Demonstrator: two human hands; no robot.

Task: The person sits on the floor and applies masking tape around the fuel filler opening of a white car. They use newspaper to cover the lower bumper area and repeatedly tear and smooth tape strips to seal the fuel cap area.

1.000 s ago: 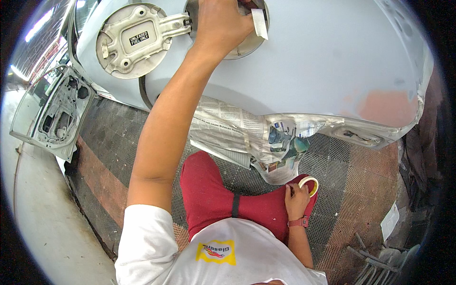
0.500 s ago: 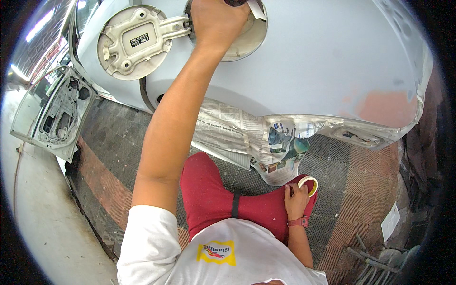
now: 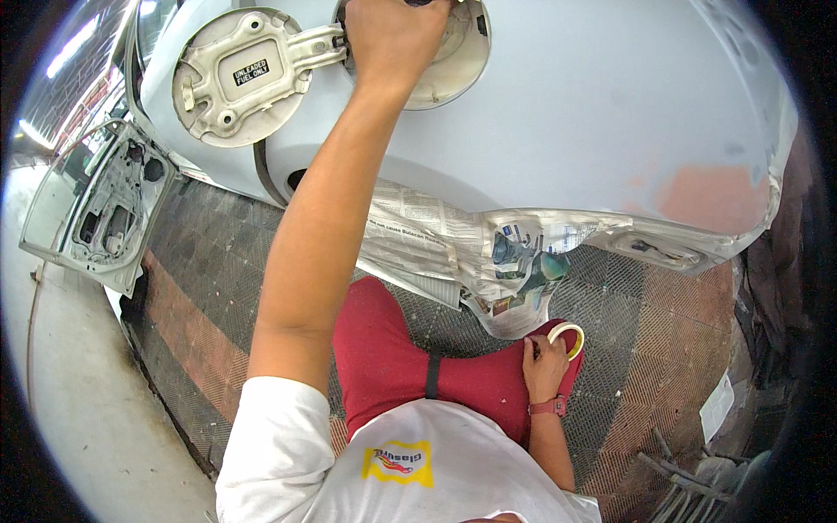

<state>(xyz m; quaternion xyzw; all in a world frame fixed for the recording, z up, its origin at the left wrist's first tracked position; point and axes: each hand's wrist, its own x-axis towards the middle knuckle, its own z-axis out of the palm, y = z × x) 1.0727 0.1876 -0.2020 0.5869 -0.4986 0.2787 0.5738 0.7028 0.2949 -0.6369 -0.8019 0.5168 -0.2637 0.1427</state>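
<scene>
My left hand point(image 3: 397, 44) reaches up into the round fuel filler recess point(image 3: 453, 74) of a grey-primed car body. Its fingers are mostly cut off by the top edge, so I cannot see what they grip. Beside it, the round fuel door point(image 3: 244, 78) hangs open on its hinge arm, its cream inner side facing me. Low on my right thigh rests my right hand point(image 3: 545, 364), its fingers closed on a roll of masking tape point(image 3: 571, 340).
Newspaper sheets point(image 3: 436, 231) mask the lower part of the car panel point(image 3: 593, 105). A bare car door point(image 3: 105, 205) leans at the left by a pale wall point(image 3: 78, 383). Ridged mats point(image 3: 200, 253) cover the floor. Grey slatted pieces point(image 3: 706, 484) stand at lower right.
The white strip that stuck out beside my left hand is out of sight now, baring the recess's right side. My left hand has shifted slightly left; my right hand stays put.
</scene>
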